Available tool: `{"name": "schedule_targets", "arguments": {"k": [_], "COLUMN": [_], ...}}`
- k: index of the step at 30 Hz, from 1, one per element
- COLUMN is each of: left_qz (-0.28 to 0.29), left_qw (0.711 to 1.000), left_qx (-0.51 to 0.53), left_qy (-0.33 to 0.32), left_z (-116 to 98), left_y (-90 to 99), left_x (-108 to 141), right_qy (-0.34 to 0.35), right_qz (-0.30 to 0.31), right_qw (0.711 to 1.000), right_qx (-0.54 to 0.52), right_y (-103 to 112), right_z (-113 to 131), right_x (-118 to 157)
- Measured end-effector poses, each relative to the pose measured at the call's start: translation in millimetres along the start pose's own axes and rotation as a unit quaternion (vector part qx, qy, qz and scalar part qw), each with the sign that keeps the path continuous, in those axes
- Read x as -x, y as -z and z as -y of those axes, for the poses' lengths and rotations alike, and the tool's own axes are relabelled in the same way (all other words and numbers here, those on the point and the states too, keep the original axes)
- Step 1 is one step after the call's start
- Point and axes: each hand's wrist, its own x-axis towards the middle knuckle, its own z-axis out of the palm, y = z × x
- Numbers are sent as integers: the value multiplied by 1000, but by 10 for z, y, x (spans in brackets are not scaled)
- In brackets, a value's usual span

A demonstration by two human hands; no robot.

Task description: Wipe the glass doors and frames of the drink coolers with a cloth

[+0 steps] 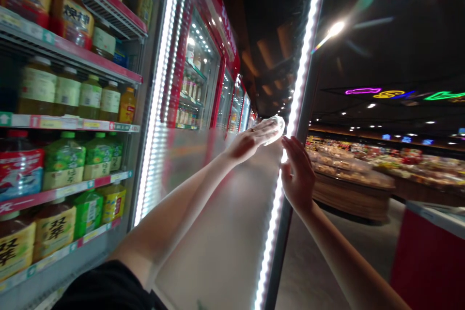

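Note:
A glass cooler door [225, 213] stands swung open in front of me, fogged over its lower part. My left hand [250, 141] reaches across it, fingers closed over a white cloth [275, 128] held flat against the glass near the door's outer edge. Just to the right, my right hand [298, 174] grips that edge, thumb and fingertips by the bright LED strip [274, 218] that runs up the frame. Part of the cloth is hidden under my left fingers.
Left of the door, cooler shelves [69, 123] hold rows of bottled drinks. More red-framed coolers [221, 58] show through the glass. On the right are a round produce display [352, 189] and a red-sided case [428, 252].

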Motion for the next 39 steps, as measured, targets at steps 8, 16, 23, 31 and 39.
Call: {"name": "schedule_targets", "arguments": {"k": [8,16,23,31,39], "left_qz": [-31,-57,-16,-35,3], "left_qw": [999,995,999,998,1000], "left_qx": [8,30,22,6,20], "left_qy": [42,77,33,56,13], "left_z": [-172,-23,-220,-131,-268], "left_y": [-160,-91,-310,-169,-220], "left_x": [-32,134,182,288,504], "right_qy": [-3,-1,-16,9,5], "right_qz": [-19,-8,-8,-30,-10], "right_qw": [1000,1000,999,999,1000], "right_qx": [-14,-30,-30,-17,-7], "right_y": [-17,-29,-17,-29,-13], "right_z": [0,-23,-1,23,31], "right_x": [0,12,12,-23,-19]}}
